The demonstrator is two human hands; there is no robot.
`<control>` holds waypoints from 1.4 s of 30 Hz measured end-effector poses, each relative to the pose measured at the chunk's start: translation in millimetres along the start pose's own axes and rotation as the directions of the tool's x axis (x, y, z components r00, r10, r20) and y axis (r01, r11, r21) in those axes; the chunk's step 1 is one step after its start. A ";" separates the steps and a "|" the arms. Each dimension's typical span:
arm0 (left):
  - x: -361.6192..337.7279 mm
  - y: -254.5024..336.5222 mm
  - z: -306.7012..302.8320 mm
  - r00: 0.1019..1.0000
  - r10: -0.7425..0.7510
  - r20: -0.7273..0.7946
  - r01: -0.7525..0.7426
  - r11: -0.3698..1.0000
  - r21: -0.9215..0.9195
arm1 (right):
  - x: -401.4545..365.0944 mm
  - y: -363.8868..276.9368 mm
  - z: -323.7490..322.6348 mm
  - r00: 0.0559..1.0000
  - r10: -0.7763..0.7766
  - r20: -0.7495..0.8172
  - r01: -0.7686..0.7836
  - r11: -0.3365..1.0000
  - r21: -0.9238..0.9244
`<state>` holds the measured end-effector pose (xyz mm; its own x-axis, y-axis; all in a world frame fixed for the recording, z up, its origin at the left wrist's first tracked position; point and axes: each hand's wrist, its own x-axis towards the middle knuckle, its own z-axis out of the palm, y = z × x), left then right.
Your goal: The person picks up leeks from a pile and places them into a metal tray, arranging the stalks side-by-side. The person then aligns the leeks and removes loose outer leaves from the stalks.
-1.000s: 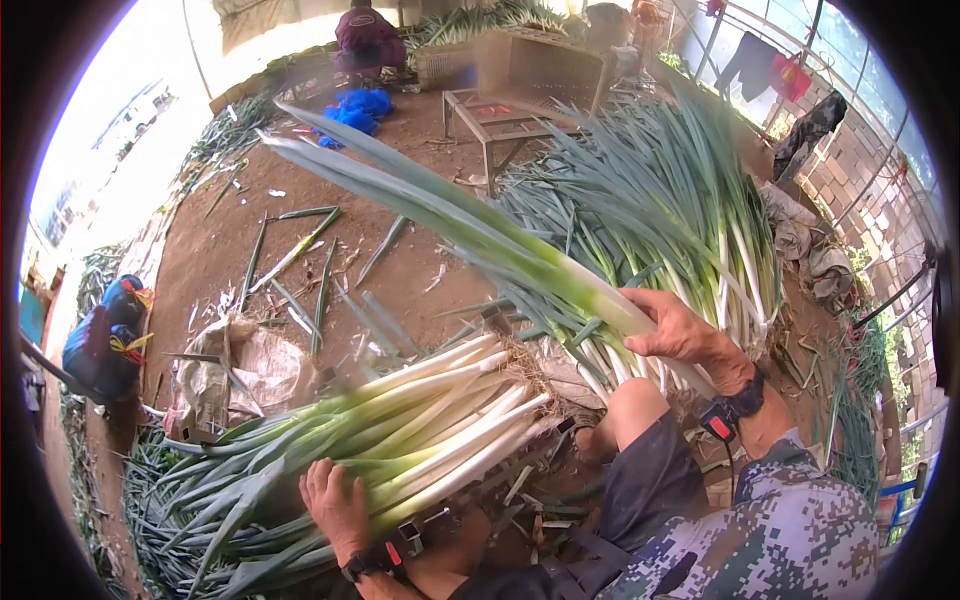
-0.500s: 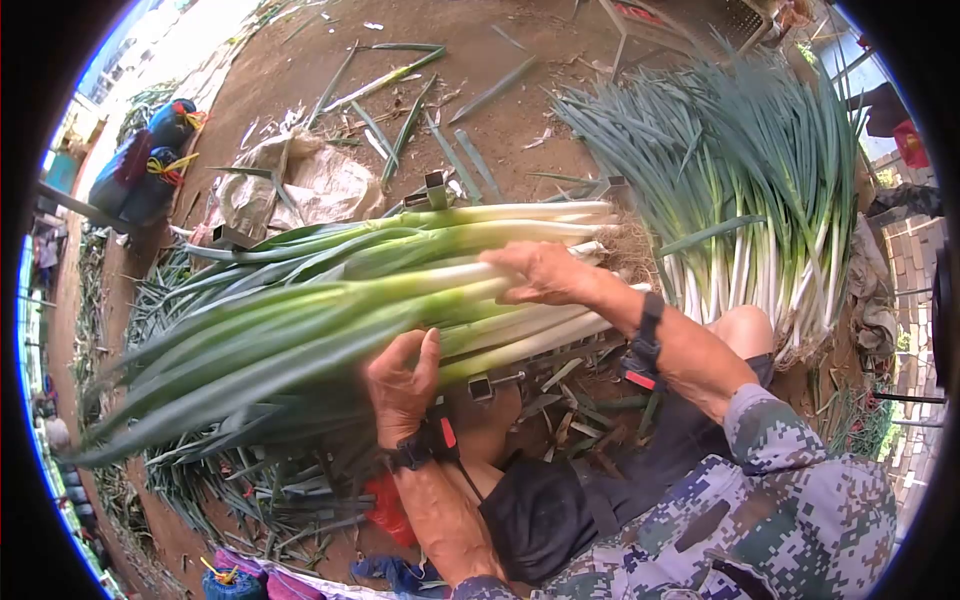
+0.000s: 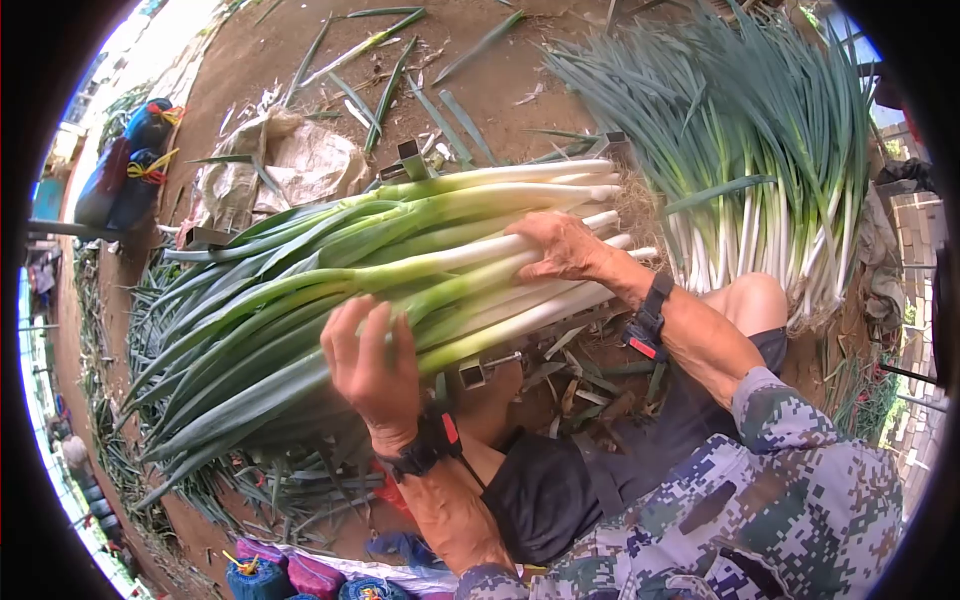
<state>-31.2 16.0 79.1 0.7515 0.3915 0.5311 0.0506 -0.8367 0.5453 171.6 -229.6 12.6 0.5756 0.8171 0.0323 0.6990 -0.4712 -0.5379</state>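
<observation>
A thick pile of long green onions (image 3: pixel 440 215) lies crosswise on a low metal frame (image 3: pixel 473 373), white ends to the right and green leaves to the left. My right hand (image 3: pixel 565 247) is wrapped round white stalks near the root end. Over the front edge of the leaves is my left hand (image 3: pixel 370 365), its fingers raised and somewhat apart, with nothing gripped. Both wrists carry black bands. A second large heap of green onions (image 3: pixel 760 170) rests at the right, its roots toward me.
A pale crumpled sack (image 3: pixel 300 165) and loose leaves (image 3: pixel 385 95) lie on the dirt beyond the frame. Dark bundles (image 3: pixel 125 175) sit at far left, and colourful rolls (image 3: pixel 258 578) near the bottom. My bent knee (image 3: pixel 755 300) is beside the right heap.
My left hand has moved left and its fingers have lifted. The stalks in my right hand have shifted right, and their leaves have settled lower on the pile. The whole view has shifted slightly.
</observation>
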 end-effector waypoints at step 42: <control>-37.1 9.2 8.0 0.982 0.005 0.191 -0.052 0.969 0.241 | -51.9 -16.1 0.4 0.961 0.081 -0.265 -0.062 0.995 0.079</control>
<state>-53.3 -9.3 59.2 0.8635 0.3067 0.4004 0.1683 -0.9235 0.3446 130.4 -264.3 19.3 0.7223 0.6587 0.2109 0.6261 -0.4931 -0.6041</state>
